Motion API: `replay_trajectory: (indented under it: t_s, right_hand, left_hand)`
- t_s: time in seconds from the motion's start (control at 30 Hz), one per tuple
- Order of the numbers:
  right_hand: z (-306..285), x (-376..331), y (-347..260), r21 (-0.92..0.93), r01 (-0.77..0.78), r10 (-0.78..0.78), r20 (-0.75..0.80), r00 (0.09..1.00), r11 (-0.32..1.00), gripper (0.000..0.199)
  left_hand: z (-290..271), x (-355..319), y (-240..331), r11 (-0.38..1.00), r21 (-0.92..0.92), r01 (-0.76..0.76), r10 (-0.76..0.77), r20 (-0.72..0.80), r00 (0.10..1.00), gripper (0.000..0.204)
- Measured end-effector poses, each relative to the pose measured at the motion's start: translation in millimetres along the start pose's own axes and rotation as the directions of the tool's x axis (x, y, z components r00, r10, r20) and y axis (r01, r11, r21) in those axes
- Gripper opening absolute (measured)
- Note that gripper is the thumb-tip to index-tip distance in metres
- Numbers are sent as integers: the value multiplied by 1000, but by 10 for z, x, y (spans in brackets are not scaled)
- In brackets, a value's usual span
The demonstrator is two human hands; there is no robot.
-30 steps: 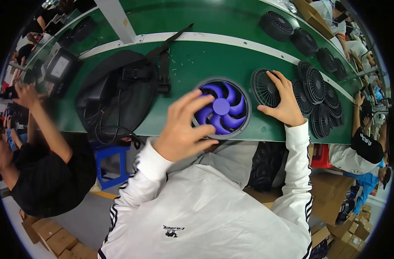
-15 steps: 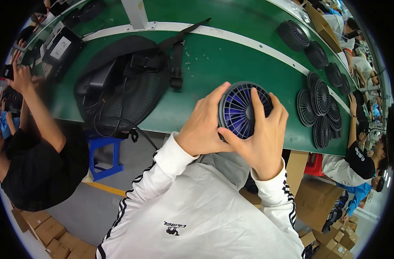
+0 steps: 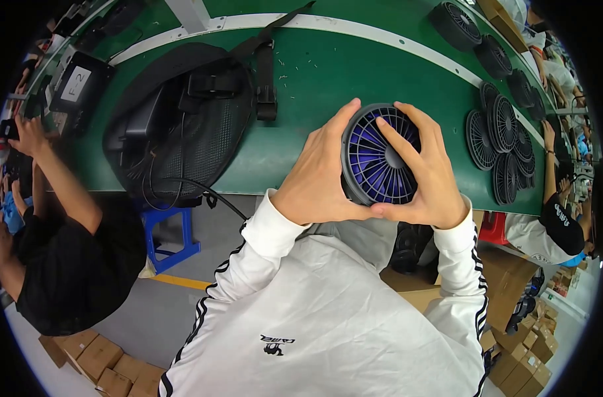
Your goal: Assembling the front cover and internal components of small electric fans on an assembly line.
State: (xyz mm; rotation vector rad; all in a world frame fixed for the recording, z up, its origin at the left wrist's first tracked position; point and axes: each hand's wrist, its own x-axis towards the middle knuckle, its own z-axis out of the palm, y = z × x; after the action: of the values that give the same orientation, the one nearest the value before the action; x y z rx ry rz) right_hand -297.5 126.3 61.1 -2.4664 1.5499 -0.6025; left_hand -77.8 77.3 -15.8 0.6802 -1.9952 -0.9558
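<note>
Between my two hands is a round fan [image 3: 371, 173] with a dark slotted grille and purple blades behind it. My left hand [image 3: 321, 169] wraps the left side of its rim, fingers pointing up and thumb along the bottom. My right hand [image 3: 437, 169] grips the right side, with one finger lying across the grille and the thumb at the lower edge. The fan is held above the near edge of the green table [image 3: 301, 149], its grille facing up toward me. Its underside is hidden.
Left of my hands lies a black mesh backpack [image 3: 182, 119] with cables and a strap. Several fan grilles [image 3: 503, 126] are heaped at the right, with fan housings [image 3: 457, 25] beyond them. A co-worker in black [image 3: 77, 264] sits at left near a blue stool [image 3: 172, 238].
My right hand has shifted around the fan's rim, its fingers more spread, and the thumb has moved down to the lower edge. The view has turned slightly.
</note>
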Motion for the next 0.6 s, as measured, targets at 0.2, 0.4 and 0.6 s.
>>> replay_trajectory:
  t_s: [0.2, 0.4, 0.6]
  right_hand:
    - [117, -70, -193, -11, -137, 135, -85, 987, 991, 102]
    - [135, -85, -165, -15, -153, 149, -136, 979, 988, 99]
    - [-31, -115, 22, 29, 4, -3, -36, 999, 1000, 95]
  left_hand:
    - [59, -72, -51, 984, -165, 61, -61, 6, 998, 139]
    - [71, -54, -36, 996, -93, 15, -17, -18, 1000, 135]
    - [96, 6, 129, 1000, -19, 13, -13, 14, 1000, 129]
